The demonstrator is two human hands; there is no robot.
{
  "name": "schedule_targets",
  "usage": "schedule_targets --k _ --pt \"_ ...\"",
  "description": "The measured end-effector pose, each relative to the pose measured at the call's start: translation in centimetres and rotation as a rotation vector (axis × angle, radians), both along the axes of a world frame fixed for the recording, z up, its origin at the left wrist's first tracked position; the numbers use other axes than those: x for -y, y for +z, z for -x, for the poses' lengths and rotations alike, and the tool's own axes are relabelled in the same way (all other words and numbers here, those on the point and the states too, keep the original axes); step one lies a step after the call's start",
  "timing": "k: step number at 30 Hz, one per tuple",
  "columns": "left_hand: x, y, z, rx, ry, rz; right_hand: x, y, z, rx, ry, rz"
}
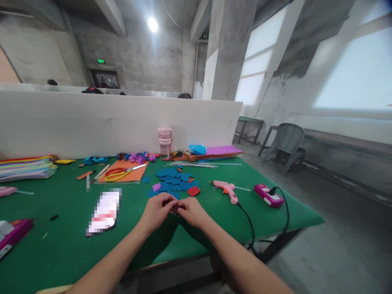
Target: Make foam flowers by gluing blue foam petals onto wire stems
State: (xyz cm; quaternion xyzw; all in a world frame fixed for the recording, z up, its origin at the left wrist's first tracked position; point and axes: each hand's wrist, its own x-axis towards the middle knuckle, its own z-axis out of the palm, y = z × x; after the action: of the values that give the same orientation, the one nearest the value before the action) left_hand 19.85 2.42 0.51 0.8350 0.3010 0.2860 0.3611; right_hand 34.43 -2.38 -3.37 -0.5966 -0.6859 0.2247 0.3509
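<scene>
Above the near part of the green table point(143, 249), my left hand point(158, 210) and my right hand point(191, 210) meet with fingertips pinched together. Whatever sits between the fingers is too small and covered to name. Just beyond them lies a loose pile of blue cut pieces point(173, 177), with a red piece point(193, 191) and a small purple piece point(156, 187) at its near edge. To the right of my hands a pink glue gun point(225, 190) rests on its side, a clear glue stick poking from its back.
Right of the glue gun sits a magenta power box point(268, 196) with a black cord. On the left are a pixelated phone-like object point(105, 212) and scissors point(124, 172) on an orange sheet point(139, 174). A white partition point(122, 122) closes the back; a grey chair point(286, 141) stands beyond.
</scene>
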Motion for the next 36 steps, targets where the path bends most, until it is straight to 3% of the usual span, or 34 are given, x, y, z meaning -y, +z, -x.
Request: schedule_targets --k 7,9,14,17,23,28,36 --pt "-0.3 -0.4 0.1 0.035 0.018 0.113 -0.2 -0.2 0.1 -0.019 0.006 0.040" --pt "-0.6 -0.4 0.1 0.093 0.040 0.226 -0.1 0.1 0.1 -0.175 0.029 0.102" --pt "-1.6 -0.3 0.7 0.309 0.004 0.677 0.9 1.5 -0.3 -0.736 0.166 0.360" --pt "-1.8 -0.4 1.0 0.350 -0.039 0.790 1.4 2.0 -0.8 -0.896 0.275 0.477" --pt "-1.4 0.2 1.1 0.342 -0.126 0.803 1.6 1.6 -0.6 -0.898 0.276 0.535" --pt "-1.0 0.6 1.0 0.396 -0.081 0.770 1.5 1.2 -0.2 -0.837 0.232 0.539" --pt "-0.7 0.2 0.7 0.377 -0.083 0.750 1.4 1.6 0.5 -0.878 0.175 0.422"
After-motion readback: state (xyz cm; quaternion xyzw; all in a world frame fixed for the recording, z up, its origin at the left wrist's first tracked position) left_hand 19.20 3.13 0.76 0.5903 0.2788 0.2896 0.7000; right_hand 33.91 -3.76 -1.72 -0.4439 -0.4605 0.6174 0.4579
